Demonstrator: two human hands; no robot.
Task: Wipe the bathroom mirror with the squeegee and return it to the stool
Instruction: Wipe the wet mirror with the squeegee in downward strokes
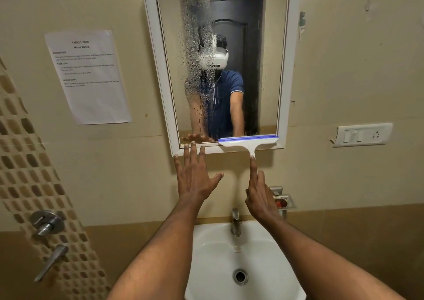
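Note:
The white-framed mirror (254,47) hangs on the wall above the sink. A vertical band of water droplets (196,47) covers its left-middle part, while the right part looks wiped. The white squeegee (247,142) with a blue blade lies across the mirror's bottom right edge. My right hand (260,195) holds its handle from below, with the index finger stretched up along it. My left hand (195,178) rests flat on the wall under the mirror, fingers spread, fingertips at the lower frame. The stool is out of view.
A white sink (206,242) with a metal tap (235,224) sits directly below my arms. A metal soap dish (284,202) is at the right, a switch plate (362,135) farther right. A printed sheet (88,77) and shower valves (47,223) are on the left.

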